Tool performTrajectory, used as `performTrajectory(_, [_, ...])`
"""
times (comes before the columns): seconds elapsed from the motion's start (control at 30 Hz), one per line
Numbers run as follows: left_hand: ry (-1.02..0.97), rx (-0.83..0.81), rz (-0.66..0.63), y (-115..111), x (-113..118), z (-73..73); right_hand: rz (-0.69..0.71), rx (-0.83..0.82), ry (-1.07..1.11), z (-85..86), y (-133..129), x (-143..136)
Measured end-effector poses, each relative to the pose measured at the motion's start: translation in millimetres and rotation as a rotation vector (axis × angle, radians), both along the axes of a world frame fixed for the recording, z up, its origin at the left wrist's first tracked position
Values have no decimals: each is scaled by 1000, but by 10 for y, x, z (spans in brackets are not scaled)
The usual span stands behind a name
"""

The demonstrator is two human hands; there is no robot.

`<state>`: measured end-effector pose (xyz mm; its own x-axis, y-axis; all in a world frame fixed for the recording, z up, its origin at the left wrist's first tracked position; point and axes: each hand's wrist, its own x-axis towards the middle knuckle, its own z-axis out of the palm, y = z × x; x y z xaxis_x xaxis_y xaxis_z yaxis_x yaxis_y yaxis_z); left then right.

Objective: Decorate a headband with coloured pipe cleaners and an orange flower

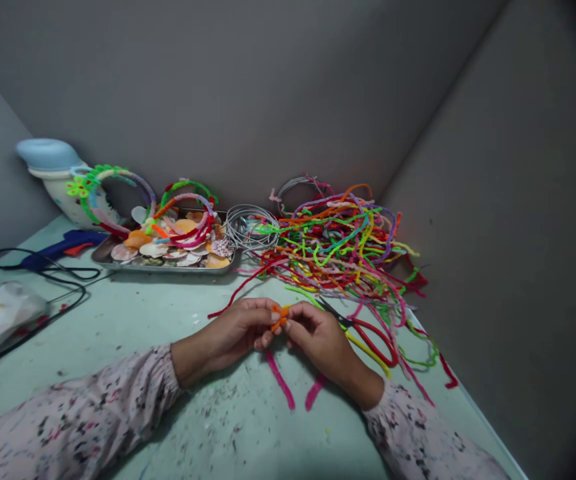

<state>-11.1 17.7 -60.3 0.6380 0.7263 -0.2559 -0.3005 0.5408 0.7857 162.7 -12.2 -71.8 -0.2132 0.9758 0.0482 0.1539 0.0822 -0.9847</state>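
Note:
Near the middle of the table, my left hand [248,325] and my right hand [317,331] meet over a small bent orange pipe-cleaner piece [280,320]. Both hands pinch it between thumb and fingers, one from each side. Some yellow shows just behind it. A pink pipe cleaner [282,381] lies on the table below my left fingers, and another pink length [315,392] shows beneath my right hand. Red-handled scissors [375,339] lie beside my right hand, with a yellow pipe cleaner [368,353] beside them.
A heap of coloured pipe cleaners [343,247] lies at the back right, beside coiled wire [252,227]. Decorated hoops stand by a metal tray [168,269] of shells. Further left are a blue glue gun [58,248], black cord, a bottle [68,180] and a plastic bag [11,317].

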Motion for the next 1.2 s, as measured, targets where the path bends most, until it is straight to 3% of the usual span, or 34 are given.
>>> performTrajectory(0.3, [72, 19, -3, 4, 20, 3, -51, 213, -178, 3, -27, -20])
performTrajectory(0.53, [-87, -116, -11, -3, 19, 12, 60, 13, 36, 84, -37, 6])
performTrajectory(0.67, [-104, -93, 38, -19, 17, -2, -59, 17, 31, 44, -26, 14])
performTrajectory(0.77, [9, 29, 79, -44, 22, -11, -160, -25, 32, 39, -16, 12])
performTrajectory(0.9, [256, 353, 231, -85, 48, -10, -218, -92, 47, 89, -20, -23])
performTrajectory(1.0, [426, 559, 252, -107, 68, -18, -239, -120, 32, 121, -32, -66])
performTrajectory(1.2, [553, 697, 289, -122, 78, -43, -201, -118, -18, 123, -58, -109])
